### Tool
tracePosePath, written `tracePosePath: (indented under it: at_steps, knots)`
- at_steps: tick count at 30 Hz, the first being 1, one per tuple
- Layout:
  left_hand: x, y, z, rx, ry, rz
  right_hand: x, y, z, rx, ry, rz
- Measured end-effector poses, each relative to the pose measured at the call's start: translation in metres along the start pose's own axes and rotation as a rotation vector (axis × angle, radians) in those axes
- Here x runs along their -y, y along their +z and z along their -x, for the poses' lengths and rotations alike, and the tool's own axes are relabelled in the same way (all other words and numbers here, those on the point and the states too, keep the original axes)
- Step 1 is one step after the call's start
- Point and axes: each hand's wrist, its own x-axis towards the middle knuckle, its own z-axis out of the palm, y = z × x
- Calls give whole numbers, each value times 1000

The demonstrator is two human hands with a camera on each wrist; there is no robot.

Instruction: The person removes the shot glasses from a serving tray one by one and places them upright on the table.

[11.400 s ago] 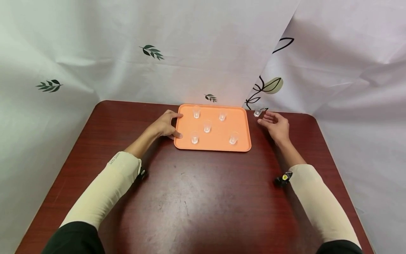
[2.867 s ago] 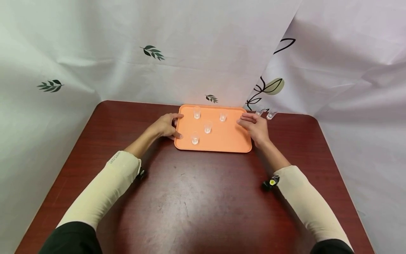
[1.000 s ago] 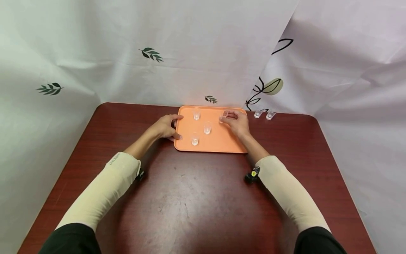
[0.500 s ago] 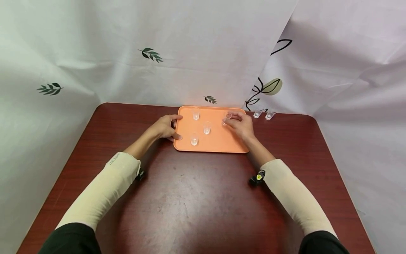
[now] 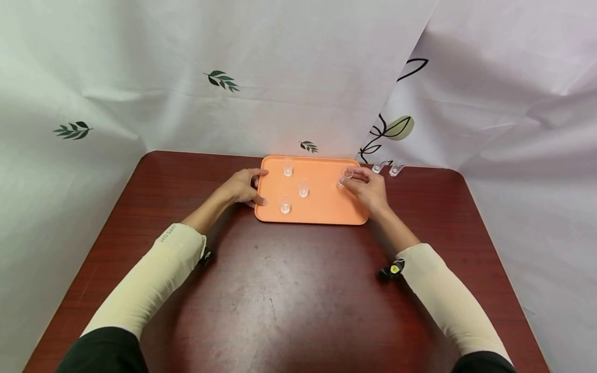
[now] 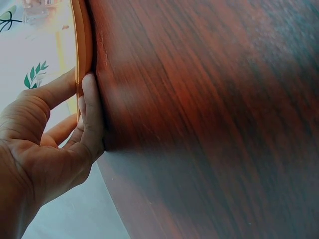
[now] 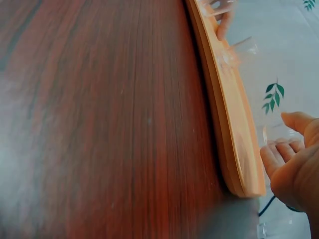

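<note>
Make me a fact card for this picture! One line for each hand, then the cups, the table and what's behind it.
Left hand: grips the orange tray by its left edge
Right hand: pinches a clear cup at the tray's right side
Standing on tray: far cup, middle cup, near cup
Right of tray: inner cup, outer cup
Table: reddish-brown
Behind: white sheet with printed leaves

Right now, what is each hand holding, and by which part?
The left hand grips the orange tray by its left edge. The right hand pinches a clear cup by its side; the exact contact points are unclear.
</note>
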Motion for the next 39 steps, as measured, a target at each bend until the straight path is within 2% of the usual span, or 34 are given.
tracePosePath:
  at_steps: [8, 26, 39]
  knots:
    - [1, 0, 0, -5, 2, -6, -1, -17, 4, -25, 35, -53]
    - [0, 0, 1, 4, 8, -1, -5, -51, 10, -77, -1, -140]
    - [0, 0, 1, -3, 6, -20, -12, -76, 10, -110, 39, -143]
